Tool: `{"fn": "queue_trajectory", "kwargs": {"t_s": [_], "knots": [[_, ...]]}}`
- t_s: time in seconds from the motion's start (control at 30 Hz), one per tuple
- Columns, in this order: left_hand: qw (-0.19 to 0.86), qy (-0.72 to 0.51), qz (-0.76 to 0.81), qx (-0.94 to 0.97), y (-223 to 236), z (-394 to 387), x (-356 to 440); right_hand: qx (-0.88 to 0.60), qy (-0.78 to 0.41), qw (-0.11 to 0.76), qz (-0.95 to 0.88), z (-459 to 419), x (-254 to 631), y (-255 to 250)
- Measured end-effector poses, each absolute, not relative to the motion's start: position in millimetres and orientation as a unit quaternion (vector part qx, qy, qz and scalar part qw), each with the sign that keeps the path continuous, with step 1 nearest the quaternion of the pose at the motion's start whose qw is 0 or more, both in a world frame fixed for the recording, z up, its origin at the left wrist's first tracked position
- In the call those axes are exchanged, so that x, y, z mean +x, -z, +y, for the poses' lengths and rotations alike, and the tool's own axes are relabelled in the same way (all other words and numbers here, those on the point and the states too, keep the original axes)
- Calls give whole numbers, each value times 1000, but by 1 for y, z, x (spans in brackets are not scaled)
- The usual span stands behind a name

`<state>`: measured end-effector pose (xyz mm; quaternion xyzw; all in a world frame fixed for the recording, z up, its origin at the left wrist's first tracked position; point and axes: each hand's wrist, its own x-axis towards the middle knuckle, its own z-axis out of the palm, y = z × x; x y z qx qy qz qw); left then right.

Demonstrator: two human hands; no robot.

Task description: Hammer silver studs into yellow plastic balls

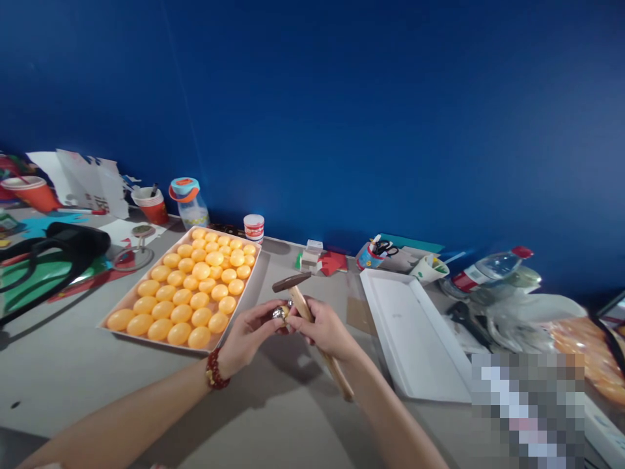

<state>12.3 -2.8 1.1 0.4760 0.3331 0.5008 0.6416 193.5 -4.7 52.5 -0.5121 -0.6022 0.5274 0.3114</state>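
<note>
My left hand [250, 333], with a red beaded bracelet on its wrist, is closed on a small shiny metal piece with a rounded, ball-like surface [278, 313]. Fingers cover much of that piece, so its full shape is hidden. In my right hand [326, 330] lies a hammer [338, 379], its wooden handle slanting down towards me and its dark head [291, 281] up above the fingers. The right fingertips also meet the metal piece. Left of my hands is a shallow box [166, 344] filled with orange table tennis balls [202, 271].
A white box lid [415, 332] lies on the right. Behind stand a pen cup [370, 257], a blue-lidded jug [189, 202] and a small tub [254, 227]. A bottle [488, 270] leans at the right back. A black strap [73, 251] lies at far left. A blue wall closes the back.
</note>
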Motion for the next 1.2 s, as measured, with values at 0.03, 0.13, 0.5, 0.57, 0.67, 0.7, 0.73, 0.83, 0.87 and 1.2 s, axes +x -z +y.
{"fn": "queue_trajectory", "kwargs": {"t_s": [0.03,0.13,0.5,0.57,0.67,0.7,0.73,0.83,0.87,1.2], "knots": [[641,-501,333,477,-2,-3,12,-510,-531,308,-602,-5,194,-54],[644,-491,330,484,-3,-4,12,-503,-530,307,-610,-6,194,-57],[681,-493,303,448,-3,-1,14,-486,-545,309,-609,-7,197,-63],[694,-495,286,438,0,1,13,-494,-521,304,-626,-9,198,-67],[701,-521,271,405,4,6,10,-512,-435,312,-672,-15,201,-75],[701,-525,272,399,4,7,9,-512,-401,316,-691,-17,203,-79],[699,-526,274,399,3,8,8,-510,-370,317,-709,-18,205,-82],[693,-523,280,409,0,9,6,-512,-310,290,-746,-22,212,-92],[692,-525,280,409,-1,10,5,-515,-301,279,-752,-22,214,-94],[704,-516,266,410,0,9,5,-541,-296,308,-724,-21,206,-82]]}}
